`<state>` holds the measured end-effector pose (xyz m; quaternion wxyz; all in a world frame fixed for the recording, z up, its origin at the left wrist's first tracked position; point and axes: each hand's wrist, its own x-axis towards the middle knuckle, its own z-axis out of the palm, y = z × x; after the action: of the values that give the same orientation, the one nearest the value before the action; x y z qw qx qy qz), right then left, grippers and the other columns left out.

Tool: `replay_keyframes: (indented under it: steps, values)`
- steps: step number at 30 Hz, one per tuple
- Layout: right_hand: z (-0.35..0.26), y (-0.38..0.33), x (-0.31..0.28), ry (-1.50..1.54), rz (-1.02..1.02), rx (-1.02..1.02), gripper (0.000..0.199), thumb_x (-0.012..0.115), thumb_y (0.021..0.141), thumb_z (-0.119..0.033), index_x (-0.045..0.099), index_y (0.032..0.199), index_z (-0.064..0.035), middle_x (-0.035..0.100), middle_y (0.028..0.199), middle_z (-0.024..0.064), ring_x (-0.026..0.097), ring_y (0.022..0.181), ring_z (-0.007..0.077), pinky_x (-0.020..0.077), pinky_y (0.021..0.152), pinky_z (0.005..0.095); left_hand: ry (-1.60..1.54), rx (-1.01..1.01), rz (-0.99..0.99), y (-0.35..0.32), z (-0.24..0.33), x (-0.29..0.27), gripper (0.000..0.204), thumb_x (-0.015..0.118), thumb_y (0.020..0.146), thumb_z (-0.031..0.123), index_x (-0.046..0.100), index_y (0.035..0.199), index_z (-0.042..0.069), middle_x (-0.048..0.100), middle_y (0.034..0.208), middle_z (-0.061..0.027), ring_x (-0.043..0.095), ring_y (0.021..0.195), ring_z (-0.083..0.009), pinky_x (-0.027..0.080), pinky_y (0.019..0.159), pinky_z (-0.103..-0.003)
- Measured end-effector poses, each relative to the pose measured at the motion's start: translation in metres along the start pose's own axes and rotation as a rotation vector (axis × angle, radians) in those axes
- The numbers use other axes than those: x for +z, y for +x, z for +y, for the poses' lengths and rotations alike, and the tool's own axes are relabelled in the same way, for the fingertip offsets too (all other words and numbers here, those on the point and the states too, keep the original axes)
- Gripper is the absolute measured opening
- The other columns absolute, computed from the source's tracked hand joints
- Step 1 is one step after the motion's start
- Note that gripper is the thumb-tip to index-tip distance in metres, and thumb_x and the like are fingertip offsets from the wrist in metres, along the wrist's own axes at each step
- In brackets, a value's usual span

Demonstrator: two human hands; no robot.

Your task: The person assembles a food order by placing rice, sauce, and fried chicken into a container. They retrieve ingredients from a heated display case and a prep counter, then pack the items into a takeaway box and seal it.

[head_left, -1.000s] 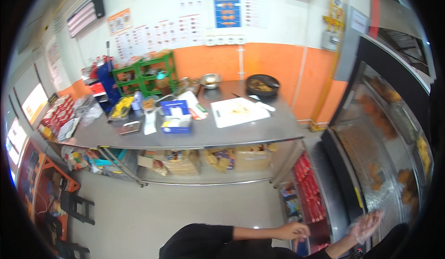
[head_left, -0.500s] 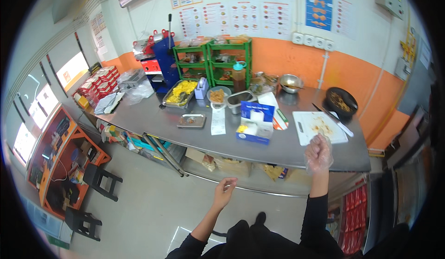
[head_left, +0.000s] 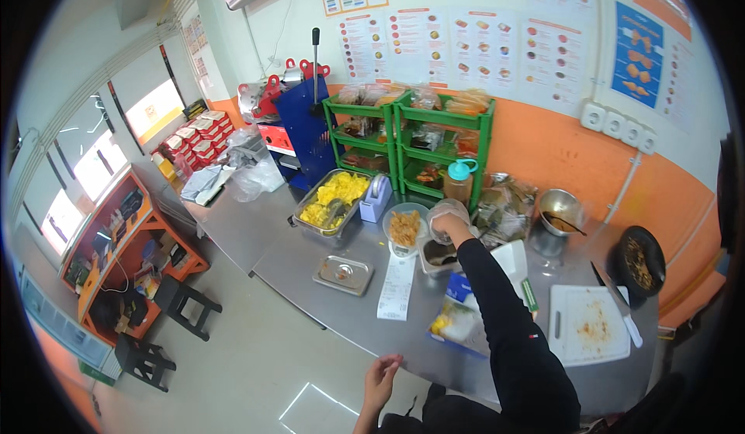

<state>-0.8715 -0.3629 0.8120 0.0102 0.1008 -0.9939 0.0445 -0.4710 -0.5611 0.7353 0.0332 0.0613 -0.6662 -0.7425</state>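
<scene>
1. Right hand (head_left: 448,220) now stretched out over desk (head_left: 272,251) middle, gloved, closed round clear plastic bag (head_left: 444,215) above small steel tub (head_left: 436,257); a second ago hanging low, off the desk.
2. Left hand (head_left: 380,378) open, empty, below desk's near edge.
3. Bowl of fried bits (head_left: 405,226) just left of bag.

— What sits on the steel counter (head_left: 256,240) at nine o'clock?
— A tray of yellow food (head_left: 332,199), a small steel lid (head_left: 343,273) and a paper receipt (head_left: 396,286).
— And at three o'clock?
— A white cutting board (head_left: 591,325), a knife (head_left: 618,303), a dark pan (head_left: 639,262).
</scene>
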Motion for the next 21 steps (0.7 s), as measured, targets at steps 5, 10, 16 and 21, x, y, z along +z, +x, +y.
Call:
replay_keyframes:
  steps: [5, 10, 16, 21]
  values:
    - [-0.008, 0.057, 0.053, 0.047, -0.254, 0.005, 0.024, 0.06, 0.073, -0.014, 0.07, 0.094, -0.0053, 0.066, 0.106, 0.016, 0.064, 0.098, 0.0324, 0.0517, 0.077, 0.0421, -0.002, -0.02, 0.134, 0.011, 0.025, -0.007, 0.017, 0.053, 0.092, 0.003, 0.056, 0.108, -0.003, 0.063, 0.105, -0.0114, 0.059, 0.102, -0.0176, 0.044, 0.092, -0.03]
    - [-0.001, 0.076, 0.061, -0.007, -0.276, -0.135, 0.019, 0.064, 0.067, -0.01, 0.071, 0.084, -0.0037, 0.067, 0.092, 0.018, 0.067, 0.084, 0.0324, 0.0536, 0.07, 0.0417, 0.142, 0.024, 0.125, 0.058, 0.061, -0.011, 0.015, 0.053, 0.092, 0.004, 0.058, 0.105, -0.001, 0.065, 0.104, -0.0101, 0.06, 0.101, -0.0168, 0.045, 0.086, -0.029]
    - [0.016, 0.055, -0.015, -0.028, -0.003, -0.382, 0.016, 0.064, 0.066, -0.015, 0.071, 0.078, -0.0057, 0.068, 0.087, 0.0172, 0.066, 0.081, 0.0329, 0.0531, 0.07, 0.0434, 0.648, 0.124, -0.467, 0.157, 0.128, 0.029, 0.016, 0.055, 0.09, 0.007, 0.06, 0.103, 0.0, 0.065, 0.099, -0.0108, 0.063, 0.092, -0.0198, 0.048, 0.079, -0.032]
    - [0.066, -0.047, -0.114, 0.008, 0.117, -0.402, 0.022, 0.06, 0.072, -0.023, 0.067, 0.085, -0.0067, 0.066, 0.089, 0.0157, 0.062, 0.086, 0.0347, 0.0494, 0.076, 0.0432, 1.087, 0.47, -0.647, 0.208, 0.142, 0.105, 0.02, 0.05, 0.09, 0.014, 0.058, 0.104, 0.001, 0.063, 0.098, -0.0178, 0.06, 0.092, -0.0343, 0.048, 0.08, -0.039]
